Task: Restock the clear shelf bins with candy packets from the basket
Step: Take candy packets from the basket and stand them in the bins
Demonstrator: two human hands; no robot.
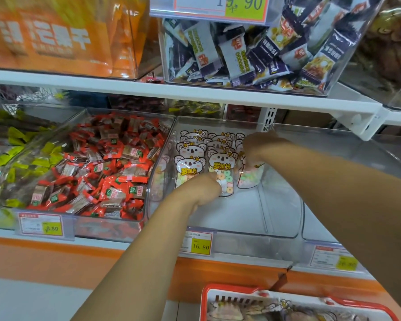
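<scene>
Koala-print candy packets (221, 169) with pastel ring sweets lie in overlapping rows inside the middle clear bin (280, 218). My left hand (200, 188) reaches into the bin, fingers curled on the lower edge of a front packet. My right hand (259, 147) is further back at the right end of the rows and holds a packet (249, 178) that hangs below it. The red-rimmed basket (294, 302) with more koala packets sits at the bottom edge, below the shelf.
A bin of red-wrapped candies (97, 167) stands left of the middle bin, with yellow-green sweets (14, 154) further left. To the right is another clear bin (347, 158). Above, a white shelf (195, 93) carries a bin of dark snack packets (252, 52). Price tags line the front.
</scene>
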